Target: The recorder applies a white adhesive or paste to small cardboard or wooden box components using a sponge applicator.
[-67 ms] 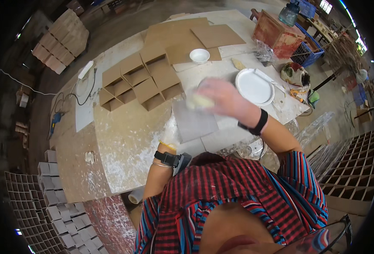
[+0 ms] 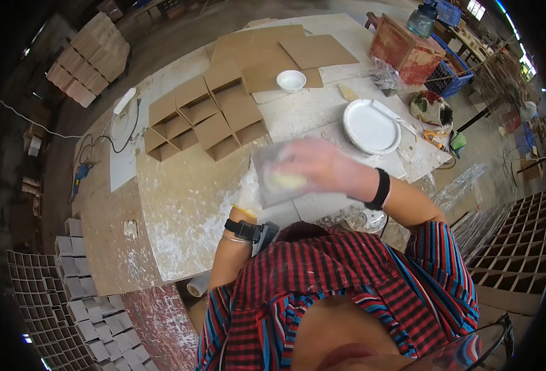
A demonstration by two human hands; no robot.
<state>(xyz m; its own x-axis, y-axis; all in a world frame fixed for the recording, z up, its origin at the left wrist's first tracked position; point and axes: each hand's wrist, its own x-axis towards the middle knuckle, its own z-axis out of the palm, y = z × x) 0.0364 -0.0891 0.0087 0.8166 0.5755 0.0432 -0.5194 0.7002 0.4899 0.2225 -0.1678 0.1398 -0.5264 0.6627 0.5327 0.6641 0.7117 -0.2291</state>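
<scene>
My right hand [image 2: 313, 162] is closed on a pale yellow sponge [image 2: 287, 180], over a grey square panel [image 2: 270, 199] in front of me. Motion blurs its fingers and the sponge. My left hand [image 2: 250, 185], in a white glove with a yellow cuff, grips the panel's left edge; most of its fingers are hidden. To the right of the panel lies a round white tray [image 2: 372, 133] with a flat strip across its rim. A small white bowl [image 2: 291, 81] stands farther back.
Brown cardboard dividers [image 2: 202, 117] stand left of the panel, with flat cardboard sheets [image 2: 257, 46] behind. A reddish box [image 2: 403, 49] bearing a bottle [image 2: 422, 20] is at the far right. A cable and blue tool [image 2: 81, 176] hang at the table's left edge.
My right hand with the sponge has moved down and slightly right over the panel. The left hand stays at the panel's left edge.
</scene>
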